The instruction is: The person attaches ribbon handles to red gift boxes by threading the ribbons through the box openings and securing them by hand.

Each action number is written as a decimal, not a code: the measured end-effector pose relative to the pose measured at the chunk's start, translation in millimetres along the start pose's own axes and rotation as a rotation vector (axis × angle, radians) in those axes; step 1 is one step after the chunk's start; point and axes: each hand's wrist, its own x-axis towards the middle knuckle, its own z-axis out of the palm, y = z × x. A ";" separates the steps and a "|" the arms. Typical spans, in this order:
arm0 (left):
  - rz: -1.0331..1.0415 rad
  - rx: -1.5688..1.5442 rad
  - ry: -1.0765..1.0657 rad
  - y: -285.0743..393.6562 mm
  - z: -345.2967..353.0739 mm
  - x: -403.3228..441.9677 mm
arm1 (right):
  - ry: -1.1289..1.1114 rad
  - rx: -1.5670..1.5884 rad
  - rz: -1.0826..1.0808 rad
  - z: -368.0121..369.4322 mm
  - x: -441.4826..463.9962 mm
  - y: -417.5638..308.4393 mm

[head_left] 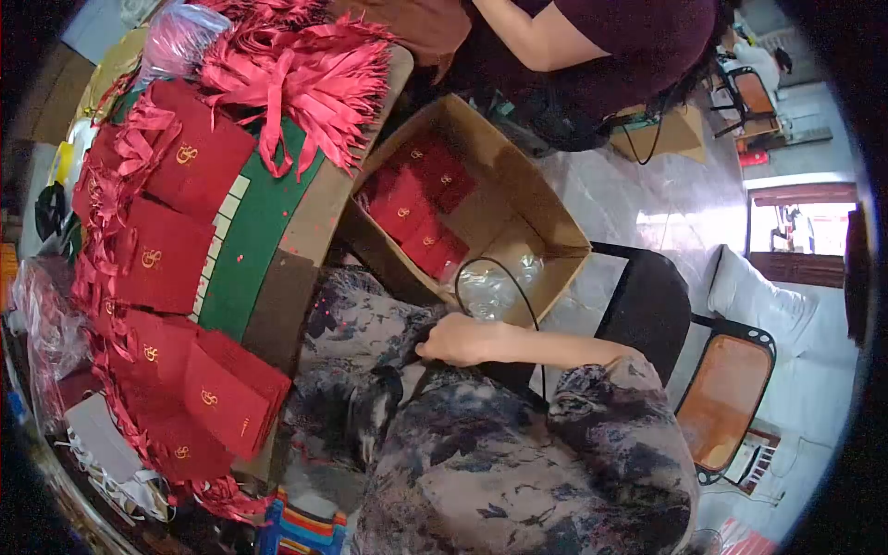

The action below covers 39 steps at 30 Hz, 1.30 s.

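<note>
My right hand [460, 339] is over my lap, its fingers curled closed against the patterned grey and black cloth [351, 319] of my clothes. What the fingers hold, if anything, is hidden. A small light patch beside it may be part of my left hand, but folds of cloth cover that spot and its fingers do not show. Beyond the right hand stands an open cardboard box [541, 185] with several red gift bags [402, 211] along one side and clear plastic [499, 287] in a corner. A thin dark cord [518, 282] loops above the right forearm.
On the table at left lie rows of red gift bags [153, 256] with gold print, a stack of red bags [231, 393] and pink-red ribbons [314, 74] on a green mat [254, 245]. Another person [638, 46] sits beyond the box. An orange-seated chair [726, 398] stands at right.
</note>
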 end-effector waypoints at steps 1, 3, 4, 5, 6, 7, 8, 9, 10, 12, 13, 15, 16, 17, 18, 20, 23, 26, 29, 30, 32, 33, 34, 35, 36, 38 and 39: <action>-0.003 -0.008 -0.005 -0.3 0.6 0.1 | -0.002 0.000 -0.002 1.8 -2.2 0.6; -0.012 -0.022 -0.017 -1.7 1.9 -0.7 | -0.015 0.030 0.040 8.1 -5.9 1.6; -0.015 -0.029 -0.024 -2.0 2.4 -0.6 | -0.015 0.031 0.041 9.6 -7.1 3.2; -0.018 -0.034 -0.031 -1.9 2.1 -0.6 | -0.038 0.074 0.025 10.4 -7.7 5.3; -0.019 -0.039 -0.038 -1.5 1.7 -0.2 | -0.061 0.116 0.009 11.4 -7.5 6.6; -0.019 -0.044 -0.046 -0.7 1.3 1.0 | -0.059 0.115 0.010 13.0 -6.6 7.2; -0.020 -0.051 -0.053 -0.4 1.2 1.9 | -0.089 0.137 0.027 15.0 -5.8 7.9; -0.021 -0.058 -0.061 -0.3 1.7 3.0 | -0.120 0.158 0.044 16.8 -5.3 8.8; -0.023 -0.068 -0.068 -0.9 2.7 3.1 | -0.122 0.157 0.044 19.6 -5.0 9.6; -0.023 -0.091 -0.065 -1.6 4.0 0.7 | -0.173 0.171 0.077 23.3 -0.7 9.3; -0.022 -0.103 -0.051 -2.1 2.5 -3.4 | -0.180 0.168 0.058 22.2 1.8 6.2; -0.015 -0.131 0.010 -3.6 -3.0 -20.1 | -0.324 -0.013 0.099 19.5 5.5 -0.1; -0.007 -0.143 0.053 -3.9 -9.7 -30.2 | -0.344 0.006 0.114 22.4 7.9 0.2; 0.001 -0.154 0.097 -3.6 -16.6 -41.8 | -0.364 0.025 0.127 26.2 7.0 1.9; 0.010 -0.165 0.137 -4.6 -22.7 -53.3 | -0.382 0.044 0.117 32.3 4.9 5.3; 0.023 -0.189 0.201 -5.4 -29.3 -71.5 | -0.407 0.055 0.076 35.3 6.0 10.0; 0.033 -0.232 0.235 -10.3 -31.4 -84.2 | -0.419 0.061 0.102 28.3 4.3 6.9; 0.044 -0.281 0.235 -16.2 -25.6 -86.1 | -0.423 0.083 0.085 27.7 2.0 8.6; 0.056 -0.345 0.261 -27.3 -15.6 -94.4 | -0.421 0.089 0.062 29.0 3.1 8.9; 0.057 -0.365 0.279 -31.2 -13.0 -101.8 | -0.467 0.044 0.073 32.8 3.2 9.4; 0.064 -0.400 0.315 -36.8 -9.9 -115.0 | -0.467 0.079 0.070 24.8 4.2 9.2; 0.068 -0.415 0.327 -39.0 -8.7 -119.5 | -0.476 0.072 0.052 25.9 5.1 11.2; 0.073 -0.430 0.330 -41.1 -6.9 -121.1 | -0.435 0.089 0.009 27.1 3.4 13.2; 0.075 -0.446 0.326 -42.2 -4.5 -120.6 | -0.394 0.108 -0.027 27.0 1.4 14.4; 0.077 -0.459 0.315 -45.8 -9.2 -119.3 | -0.398 0.102 -0.022 26.3 2.3 12.3; 0.015 0.026 0.231 -52.6 -17.6 -109.0 | -0.440 0.073 0.023 23.3 6.8 8.5; 0.017 0.020 0.223 -55.9 -34.2 -102.8 | -0.443 0.070 0.031 25.7 5.6 11.0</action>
